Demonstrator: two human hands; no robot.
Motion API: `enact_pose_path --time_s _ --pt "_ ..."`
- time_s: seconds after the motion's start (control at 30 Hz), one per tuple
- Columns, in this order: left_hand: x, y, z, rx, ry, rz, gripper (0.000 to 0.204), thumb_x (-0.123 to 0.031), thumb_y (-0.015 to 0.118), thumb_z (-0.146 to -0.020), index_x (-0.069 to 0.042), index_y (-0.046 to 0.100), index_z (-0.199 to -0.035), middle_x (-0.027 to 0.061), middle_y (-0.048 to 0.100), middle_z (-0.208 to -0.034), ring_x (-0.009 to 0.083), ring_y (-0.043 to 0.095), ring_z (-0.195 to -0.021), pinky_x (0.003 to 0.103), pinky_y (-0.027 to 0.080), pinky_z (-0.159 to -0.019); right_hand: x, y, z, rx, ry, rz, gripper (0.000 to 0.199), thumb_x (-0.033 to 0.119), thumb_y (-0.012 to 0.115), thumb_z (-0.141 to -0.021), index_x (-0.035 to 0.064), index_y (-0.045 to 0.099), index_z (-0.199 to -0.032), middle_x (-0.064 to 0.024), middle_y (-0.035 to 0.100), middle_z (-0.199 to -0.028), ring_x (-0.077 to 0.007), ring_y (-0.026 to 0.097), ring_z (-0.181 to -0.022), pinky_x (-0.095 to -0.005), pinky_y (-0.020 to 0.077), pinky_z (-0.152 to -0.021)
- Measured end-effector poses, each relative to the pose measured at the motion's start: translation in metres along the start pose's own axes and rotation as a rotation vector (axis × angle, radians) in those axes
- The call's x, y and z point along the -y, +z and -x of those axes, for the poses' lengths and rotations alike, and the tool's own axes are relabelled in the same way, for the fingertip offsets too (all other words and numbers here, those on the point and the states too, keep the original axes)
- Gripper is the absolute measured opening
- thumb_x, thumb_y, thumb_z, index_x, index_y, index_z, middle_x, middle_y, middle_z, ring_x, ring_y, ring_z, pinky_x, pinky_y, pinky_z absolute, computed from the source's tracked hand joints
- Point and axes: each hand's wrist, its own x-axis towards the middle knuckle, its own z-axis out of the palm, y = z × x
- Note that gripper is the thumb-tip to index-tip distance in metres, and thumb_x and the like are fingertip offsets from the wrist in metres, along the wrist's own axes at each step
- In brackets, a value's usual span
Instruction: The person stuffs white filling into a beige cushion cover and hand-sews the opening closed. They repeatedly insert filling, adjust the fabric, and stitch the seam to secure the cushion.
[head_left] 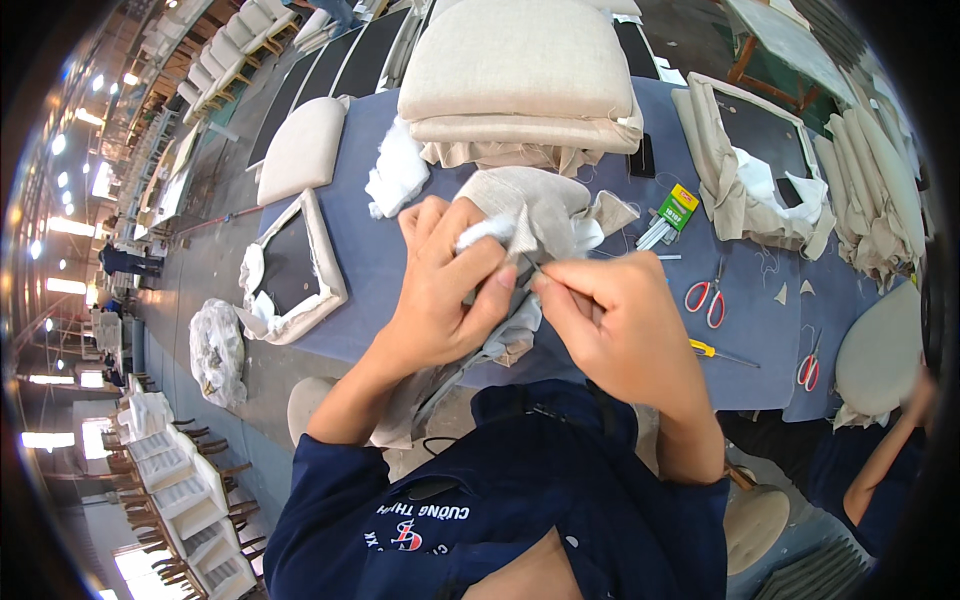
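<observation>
My left hand is closed on a bunched beige fabric cover, held up over the front of the table. White stuffing shows between its fingers and the cloth. Close on the right, my right hand is closed in a pinch, thumb against fingertips, at the edge of the cloth. A thin, dark, needle-like piece shows at its fingertips; its exact kind is too small to tell. The grey underside of the cover hangs down toward my lap.
Stacked beige cushions stand at the back of the blue-covered table. Red-handled scissors, a yellow screwdriver and a green-and-yellow box of white sticks lie on the right. Partly covered seat frames flank both sides. A co-worker's arm is at the far right.
</observation>
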Motion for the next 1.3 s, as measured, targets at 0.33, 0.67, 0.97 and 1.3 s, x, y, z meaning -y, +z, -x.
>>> enact_pose_path --time_s 0.33,0.67,0.97,1.3 --pt "0.043 0.031 -0.015 0.378 -0.02 0.616 0.085 -0.049 0.075 -0.075 -0.002 0.054 -0.143 0.018 0.056 -0.137 0.0339 0.041 -0.121 0.047 0.022 -0.113 0.009 -0.022 0.071 -0.036 0.116 0.132 0.007 0.003 0.068 -0.086 -0.0005 0.071 -0.081 -0.0085 0.051 -0.055 -0.0197 0.048 -0.042 -0.031 0.0347 -0.045" --pt "0.01 0.08 -0.03 0.493 0.127 0.743 0.084 -0.048 0.079 -0.064 -0.007 0.064 -0.135 0.0094 0.063 -0.133 0.0285 0.045 -0.112 0.039 0.026 -0.098 -0.001 -0.028 0.125 -0.139 0.1 0.286 0.006 0.001 0.072 -0.075 0.0004 0.069 -0.08 -0.0076 0.049 -0.055 -0.0264 0.051 -0.043 -0.0354 0.039 -0.045" --pt "-0.001 0.088 -0.026 0.477 0.125 0.739 0.068 -0.045 0.079 -0.067 -0.017 0.065 -0.127 0.0085 0.062 -0.125 0.0292 0.04 -0.1 0.042 0.026 -0.088 0.021 -0.03 0.119 -0.116 0.219 0.337 0.007 0.002 0.071 -0.076 -0.0006 0.066 -0.072 -0.0099 0.048 -0.054 -0.0271 0.049 -0.042 -0.0344 0.0377 -0.045" --pt "-0.006 0.092 -0.029 0.464 0.105 0.726 0.063 -0.042 0.079 -0.069 -0.017 0.064 -0.124 0.0078 0.061 -0.125 0.0296 0.04 -0.102 0.043 0.025 -0.089 0.027 -0.009 0.129 -0.286 0.351 0.342 0.009 0.002 0.069 -0.087 -0.0047 0.073 -0.092 -0.0113 0.053 -0.056 -0.0251 0.054 -0.043 -0.0341 0.0416 -0.047"
